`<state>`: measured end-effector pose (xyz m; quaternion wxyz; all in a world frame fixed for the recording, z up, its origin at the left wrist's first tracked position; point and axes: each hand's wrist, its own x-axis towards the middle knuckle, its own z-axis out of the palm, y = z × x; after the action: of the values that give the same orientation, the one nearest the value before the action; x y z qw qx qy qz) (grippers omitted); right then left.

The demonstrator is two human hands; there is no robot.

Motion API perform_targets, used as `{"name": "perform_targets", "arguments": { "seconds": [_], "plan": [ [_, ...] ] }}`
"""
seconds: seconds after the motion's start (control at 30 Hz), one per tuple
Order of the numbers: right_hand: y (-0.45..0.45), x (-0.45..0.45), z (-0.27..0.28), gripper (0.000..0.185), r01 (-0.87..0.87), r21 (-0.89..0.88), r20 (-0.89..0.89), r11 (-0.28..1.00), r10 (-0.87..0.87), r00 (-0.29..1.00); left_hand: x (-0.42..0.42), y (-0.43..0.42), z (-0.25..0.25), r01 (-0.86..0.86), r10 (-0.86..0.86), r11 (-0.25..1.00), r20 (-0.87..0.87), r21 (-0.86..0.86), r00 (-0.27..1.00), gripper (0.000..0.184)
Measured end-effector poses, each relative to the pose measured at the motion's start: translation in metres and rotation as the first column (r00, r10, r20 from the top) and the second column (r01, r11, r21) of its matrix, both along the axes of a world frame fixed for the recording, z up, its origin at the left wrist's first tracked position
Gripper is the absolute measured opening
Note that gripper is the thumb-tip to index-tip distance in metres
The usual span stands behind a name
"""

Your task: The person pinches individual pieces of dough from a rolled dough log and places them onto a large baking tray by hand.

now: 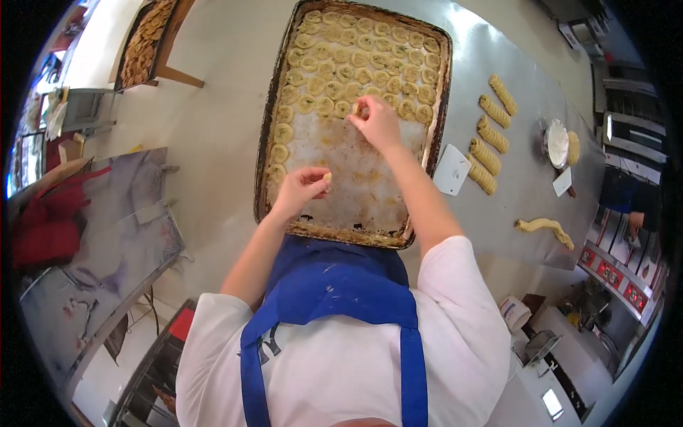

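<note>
A large dark-rimmed baking tray (442, 92) lies lengthwise before me. Rows of small round dough slices (363, 60) with greenish specks cover its far half, and one column runs down its left side. My right hand (377, 124) is over the nearest row, with a dough slice pinched between thumb and fingers. Lower down, above the bare part of the tray near the left column, my left hand (302, 191) pinches another pale dough slice (327, 176) at its fingertips.
Right of the tray on the metal table (484, 220) are a white scraper (452, 169), several scored dough rolls (485, 155), a twisted dough strip (545, 229) and a foil-covered round bowl (556, 144). A tray of browned pieces (146, 43) stands at upper left. A person's arm (635, 224) shows far right.
</note>
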<state>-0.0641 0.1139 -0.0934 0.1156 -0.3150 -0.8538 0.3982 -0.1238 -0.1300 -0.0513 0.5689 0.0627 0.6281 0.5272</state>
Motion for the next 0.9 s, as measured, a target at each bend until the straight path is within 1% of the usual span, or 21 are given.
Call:
{"name": "perform_targets", "arguments": {
  "seconds": [0.03,0.13,0.17,0.27,0.37,0.4,0.47,0.5,0.6,0.7,0.8,0.9],
  "plan": [
    [0.003,-0.002,-0.006,0.039,-0.042,0.116,0.019,0.992,0.040,0.999,0.004,-0.004,0.002,-0.019,0.019,1.000,0.004,-0.020,1.000,0.030],
    [0.010,-0.002,-0.011,0.037,-0.142,0.152,0.141,0.978,0.121,0.983,0.013,-0.013,0.009,-0.044,0.046,0.998,0.029,-0.044,0.999,0.030],
    [0.011,-0.002,-0.014,0.036,-0.159,0.192,0.139,0.969,0.133,0.981,0.013,-0.017,0.008,-0.019,0.021,0.998,0.026,-0.064,0.999,0.031],
    [0.010,-0.002,-0.003,0.036,-0.168,0.194,0.172,0.967,0.135,0.976,0.014,-0.020,0.011,-0.045,0.049,0.996,0.063,-0.074,0.997,0.031],
    [0.007,-0.008,0.020,0.040,-0.187,0.304,0.233,0.934,0.118,0.965,0.008,-0.024,0.005,-0.052,0.054,0.998,0.049,-0.039,0.997,0.030],
    [0.005,-0.015,0.016,0.042,-0.093,0.399,0.173,0.912,0.025,0.985,0.005,-0.024,0.009,-0.077,0.079,0.996,0.046,-0.035,0.996,0.030],
    [0.010,-0.036,0.000,0.045,0.103,0.558,0.029,0.823,-0.143,0.989,0.002,-0.020,0.022,-0.129,0.130,0.991,0.042,-0.028,0.991,0.029],
    [0.014,-0.047,-0.009,0.050,0.090,0.564,0.058,0.821,-0.148,0.987,0.000,-0.021,0.022,-0.133,0.133,0.991,0.037,-0.024,0.990,0.028],
    [0.014,-0.056,-0.028,0.053,-0.135,0.667,0.215,0.733,-0.015,0.976,-0.005,-0.027,0.017,-0.159,0.158,0.987,0.101,0.006,0.982,0.028],
    [0.015,-0.051,-0.027,0.055,-0.259,0.596,0.339,0.760,0.054,0.939,-0.007,-0.032,0.017,-0.195,0.193,0.981,0.123,0.005,0.973,0.027],
    [0.014,-0.053,-0.025,0.054,-0.204,0.571,0.299,0.795,0.030,0.954,-0.006,-0.033,0.016,-0.281,0.269,0.960,0.269,0.007,0.925,0.028],
    [0.016,-0.058,-0.010,0.055,-0.047,0.515,0.288,0.856,-0.121,0.950,-0.006,-0.029,0.020,-0.343,0.318,0.939,0.327,0.019,0.890,0.031]
  ]
}}
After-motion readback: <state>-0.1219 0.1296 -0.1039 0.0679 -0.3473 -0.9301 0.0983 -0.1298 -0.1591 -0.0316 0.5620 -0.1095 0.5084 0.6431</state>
